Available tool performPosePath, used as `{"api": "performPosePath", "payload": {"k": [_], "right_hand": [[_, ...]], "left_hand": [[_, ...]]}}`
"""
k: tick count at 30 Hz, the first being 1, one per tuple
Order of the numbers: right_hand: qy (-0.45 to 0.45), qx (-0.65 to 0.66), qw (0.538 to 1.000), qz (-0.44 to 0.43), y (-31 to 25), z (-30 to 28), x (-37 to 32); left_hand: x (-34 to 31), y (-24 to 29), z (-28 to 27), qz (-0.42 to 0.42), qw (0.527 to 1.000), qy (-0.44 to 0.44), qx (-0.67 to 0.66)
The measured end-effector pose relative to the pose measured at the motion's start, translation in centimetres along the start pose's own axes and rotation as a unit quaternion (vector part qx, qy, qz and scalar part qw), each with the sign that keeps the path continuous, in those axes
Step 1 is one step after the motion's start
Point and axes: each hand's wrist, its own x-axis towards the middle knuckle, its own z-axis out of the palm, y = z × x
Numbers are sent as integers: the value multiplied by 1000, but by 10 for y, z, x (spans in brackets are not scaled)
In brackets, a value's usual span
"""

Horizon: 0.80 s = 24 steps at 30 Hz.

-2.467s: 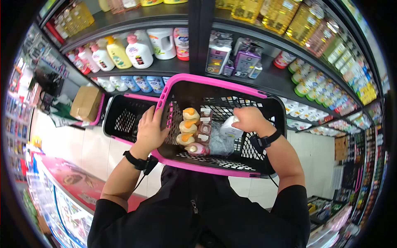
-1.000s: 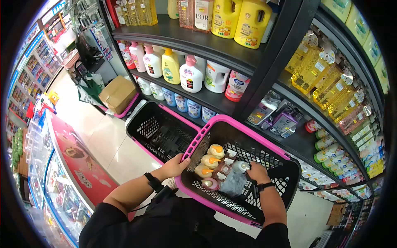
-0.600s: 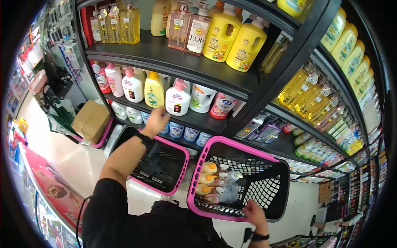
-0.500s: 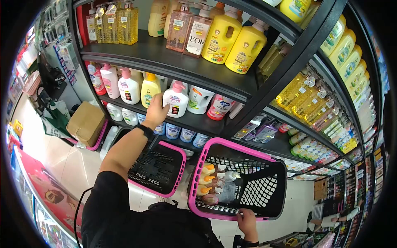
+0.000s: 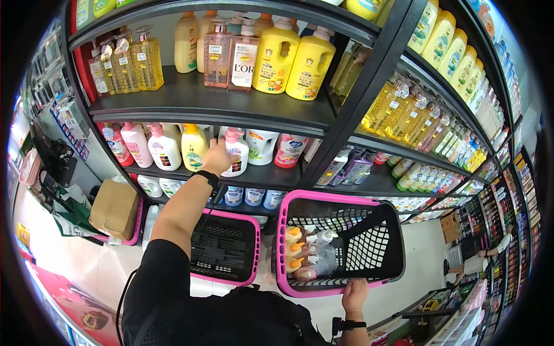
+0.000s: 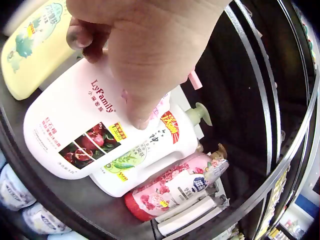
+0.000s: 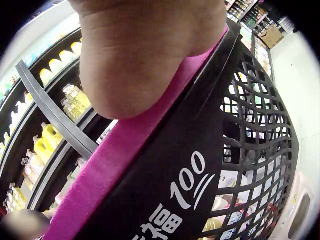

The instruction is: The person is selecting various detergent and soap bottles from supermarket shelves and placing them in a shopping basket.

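In the head view, my left hand (image 5: 216, 158) is at a white pump bottle (image 5: 236, 163) with a pink pump, standing on the middle shelf. The left wrist view shows thumb and fingers gripping its upper part, above a LyFamily label with pomegranates. My right hand (image 5: 355, 297) holds the near pink rim of a black shopping basket (image 5: 329, 196). In the right wrist view, its palm lies over that rim; most fingers are hidden. Inside the basket are three pump bottles with orange tops (image 5: 293, 249), a pink bottle (image 5: 304, 273), a white-capped bottle (image 5: 326, 237) and clear plastic wrap (image 5: 326, 260).
A yellow pump bottle (image 5: 194, 147) stands left of the gripped one, a white handled bottle (image 5: 261, 147) right of it. Another black basket (image 5: 258, 248) is below on the floor, beside a cardboard box (image 5: 115, 209). Shelf edges (image 5: 213, 120) run above and below the left hand.
My left hand let go of the basket's rim and rose to the white pump bottle on the shelf. My right hand left the white-capped bottle inside the basket and moved to the near rim.
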Motion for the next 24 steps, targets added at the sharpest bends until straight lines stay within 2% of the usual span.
{"api": "performPosePath", "payload": {"k": [3,9,13,18,21,24], "right_hand": [[-18,13,1000,17,0,-2,1],[-17,10,999,26,-1,1,2],[-12,2,999,31,-5,4,8],[-29,-5,998,56,-2,3,1],[-44,-9,997,58,2,3,-2],[-27,-17,999,38,2,6,2]], "left_hand": [[-2,2,0,-4,999,-19,37],[-10,2,2,20,995,26,97],[3,-1,5,4,1000,3,23],[2,-13,18,39,992,42,-113],[1,-5,22,12,994,14,-112],[-1,0,30,48,986,73,-140]]}}
